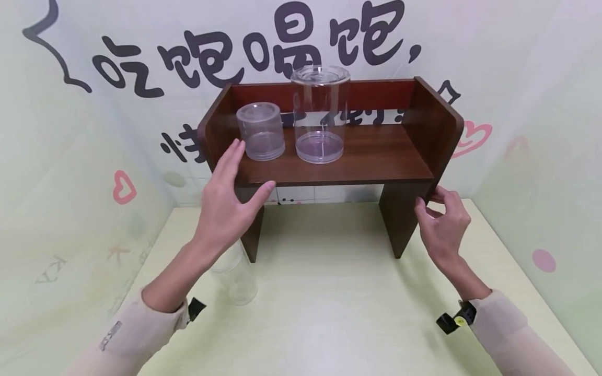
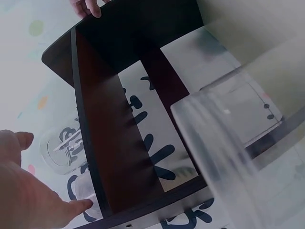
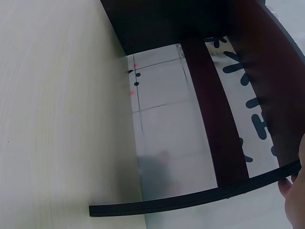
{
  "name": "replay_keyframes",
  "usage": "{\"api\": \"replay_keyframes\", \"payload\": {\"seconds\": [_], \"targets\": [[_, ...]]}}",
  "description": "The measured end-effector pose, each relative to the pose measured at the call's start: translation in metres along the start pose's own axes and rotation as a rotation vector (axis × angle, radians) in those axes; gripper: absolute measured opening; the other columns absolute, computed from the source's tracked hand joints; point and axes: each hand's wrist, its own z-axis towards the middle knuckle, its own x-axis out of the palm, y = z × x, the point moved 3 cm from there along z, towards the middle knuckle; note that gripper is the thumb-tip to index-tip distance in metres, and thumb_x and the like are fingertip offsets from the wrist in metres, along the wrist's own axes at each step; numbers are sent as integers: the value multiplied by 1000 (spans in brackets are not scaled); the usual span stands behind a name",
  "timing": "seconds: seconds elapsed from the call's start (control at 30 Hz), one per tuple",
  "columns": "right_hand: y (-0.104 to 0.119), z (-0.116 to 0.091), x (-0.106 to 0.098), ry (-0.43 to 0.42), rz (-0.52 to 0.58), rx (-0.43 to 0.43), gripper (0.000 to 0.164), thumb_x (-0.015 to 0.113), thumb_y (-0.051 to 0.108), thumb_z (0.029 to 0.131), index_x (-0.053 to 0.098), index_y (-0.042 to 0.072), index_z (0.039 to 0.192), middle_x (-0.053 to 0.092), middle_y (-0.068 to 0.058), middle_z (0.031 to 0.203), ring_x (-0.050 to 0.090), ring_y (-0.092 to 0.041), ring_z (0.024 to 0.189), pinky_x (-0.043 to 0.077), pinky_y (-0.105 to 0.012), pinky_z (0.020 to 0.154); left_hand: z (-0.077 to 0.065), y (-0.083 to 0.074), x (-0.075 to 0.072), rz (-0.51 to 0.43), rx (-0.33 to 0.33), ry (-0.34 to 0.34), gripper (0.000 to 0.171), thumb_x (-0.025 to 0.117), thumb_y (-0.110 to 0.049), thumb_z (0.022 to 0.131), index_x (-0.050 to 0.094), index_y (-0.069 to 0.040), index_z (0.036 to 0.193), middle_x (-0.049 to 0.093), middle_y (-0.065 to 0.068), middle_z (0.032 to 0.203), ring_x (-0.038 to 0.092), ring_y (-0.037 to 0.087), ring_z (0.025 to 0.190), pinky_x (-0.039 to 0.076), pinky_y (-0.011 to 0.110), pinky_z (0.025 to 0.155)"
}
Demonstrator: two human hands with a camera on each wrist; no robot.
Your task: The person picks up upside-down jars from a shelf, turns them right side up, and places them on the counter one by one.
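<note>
Here, a left hand (image 1: 223, 201), thumb spread from straight fingers, hovers beside a small clear jar (image 1: 261, 131); next stands a taller jar (image 1: 321, 112), both on a wooden shelf (image 1: 376, 162), likely light, rigid and slippery, best held round the sides. Rightmost, the right hand's (image 1: 444, 224) fingers pinch the side panel (image 1: 432, 128).

Head view: from above, facing forward and down, far enough off to frame the whole wooden shelf (image 1: 381, 156) and much of the table (image 1: 324, 318). Left wrist view: near, rolled sideways, facing the shelf's underside; the blurred foreground shape at right looks like a clear jar (image 2: 214, 157). Right wrist view: near, rolled the opposite way, table at left. Both wrist views share the underside, back rail (image 3: 214, 109) and wall lettering (image 3: 257, 126).
</note>
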Motion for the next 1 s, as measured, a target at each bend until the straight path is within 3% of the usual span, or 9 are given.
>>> {"api": "replay_keyframes", "payload": {"seconds": [0.3, 0.53, 1.0], "targets": [[-2, 0, 0, -4, 3, -1, 24, 71, -17, 83, 71, -16, 106, 67, -31, 93, 61, 10, 89, 51, -2, 73, 24, -2, 13, 29, 7, -47, 86, 79, -35, 95, 37, -1, 163, 29, 14, 173, 29, 26, 160, 31, 53, 127], [-11, -1, 1, -2, -15, 9, 24, 72, -16, 84, 72, -16, 108, 68, -31, 95, 61, 9, 89, 51, -2, 73, 41, -3, 21, 36, -5, -57, 86, 78, -33, 96, 35, -1, 163, 25, 16, 173, 32, 30, 157, 37, 53, 124], [-23, -2, 2, -11, -18, 15, 25, 73, -15, 83, 73, -14, 108, 68, -29, 94, 61, 9, 89, 51, -2, 73, 72, 5, 30, 85, -87, -67, 79, 76, -30, 96, 39, -3, 162, 22, 18, 174, 31, 35, 156, 37, 53, 124]]}}
